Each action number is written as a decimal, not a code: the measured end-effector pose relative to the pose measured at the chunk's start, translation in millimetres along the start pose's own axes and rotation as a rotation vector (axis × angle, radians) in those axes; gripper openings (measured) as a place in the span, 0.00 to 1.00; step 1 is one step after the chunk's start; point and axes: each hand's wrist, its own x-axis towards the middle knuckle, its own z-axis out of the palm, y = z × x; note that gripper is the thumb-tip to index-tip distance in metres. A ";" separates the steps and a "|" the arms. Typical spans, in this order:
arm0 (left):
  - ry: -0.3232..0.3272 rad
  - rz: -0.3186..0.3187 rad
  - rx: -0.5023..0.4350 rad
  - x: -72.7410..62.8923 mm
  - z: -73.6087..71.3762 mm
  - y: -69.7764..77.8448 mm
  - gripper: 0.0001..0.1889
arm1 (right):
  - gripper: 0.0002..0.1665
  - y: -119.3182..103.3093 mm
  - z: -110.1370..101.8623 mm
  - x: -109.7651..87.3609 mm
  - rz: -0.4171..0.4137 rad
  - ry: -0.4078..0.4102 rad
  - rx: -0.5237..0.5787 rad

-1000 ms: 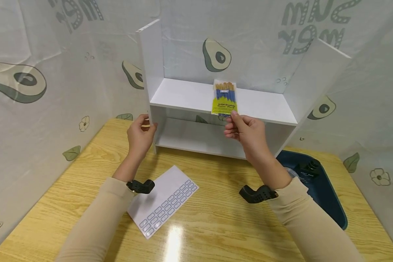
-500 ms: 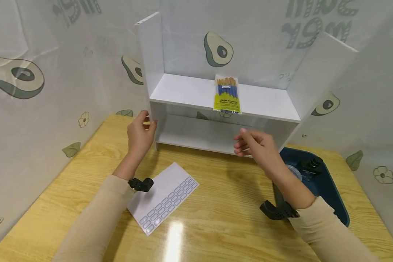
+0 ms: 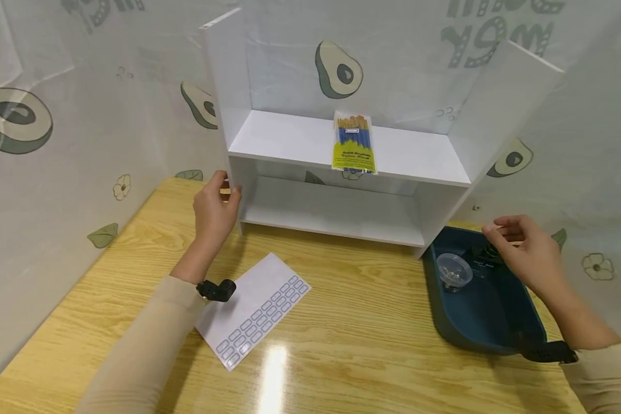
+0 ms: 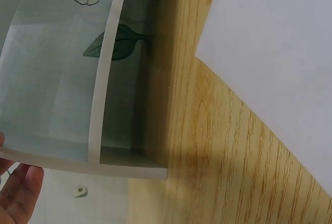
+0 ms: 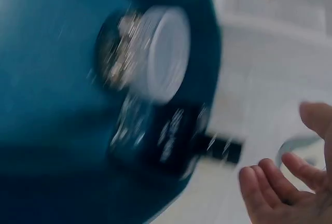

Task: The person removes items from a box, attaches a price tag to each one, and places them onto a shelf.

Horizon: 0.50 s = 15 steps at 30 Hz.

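At the left side of a white two-tier shelf [image 3: 290,138], my left hand [image 3: 214,207] grips the upright panel, with fingertips on both faces of its edge in the left wrist view. My right hand [image 3: 530,253] hovers over the right side of a dark blue tray [image 3: 445,322], holding nothing, fingers loosely bent. Close to its fingertips in the right wrist view is a bottle with a black label [image 5: 168,136] and black cap. Beside that bottle lies a clear round tub with a pale lid [image 5: 168,53]. A pack of artist brushes [image 3: 354,144] rests on the upper shelf board, jutting past its front edge.
On the wooden table [image 3: 352,322], a white sheet with rows of small rounded boxes [image 3: 253,310] lies left of centre. Behind the shelf hangs a pale curtain [image 3: 393,69] printed with avocados. The tray stands right against the shelf's right end.
My right hand has let go of the brush pack and swung right to above the tray. The pack stays on the upper board. My left hand keeps its grip on the panel.
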 end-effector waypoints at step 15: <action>-0.008 0.006 0.008 0.2 -0.7 0.2 0.13 | 0.29 61.4 8.0 11.1 0.015 -0.342 -0.219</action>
